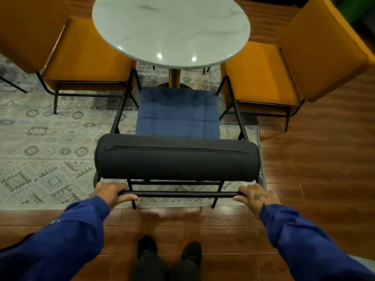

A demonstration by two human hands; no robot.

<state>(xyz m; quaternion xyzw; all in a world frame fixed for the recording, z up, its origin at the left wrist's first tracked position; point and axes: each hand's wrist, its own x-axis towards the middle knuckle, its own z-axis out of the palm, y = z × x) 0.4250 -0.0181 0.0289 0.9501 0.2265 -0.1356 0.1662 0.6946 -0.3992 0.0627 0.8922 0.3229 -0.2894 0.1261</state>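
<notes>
Squarely, chair (178,112) faces table (170,31) (left hand (113,192), right hand (256,196) grip crosswise bar (178,194)).

Round marble table (170,27); gold pedestal (174,78) under the table; first orange chair (85,57) left of table; second orange chair (263,74) right of table; patterned rug (40,138) beneath table; wood floor (314,149) around

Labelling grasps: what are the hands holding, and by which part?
The blue chair, by the black bar behind its dark bolster: left hand grips the bar's left end, right hand its right end.
</notes>
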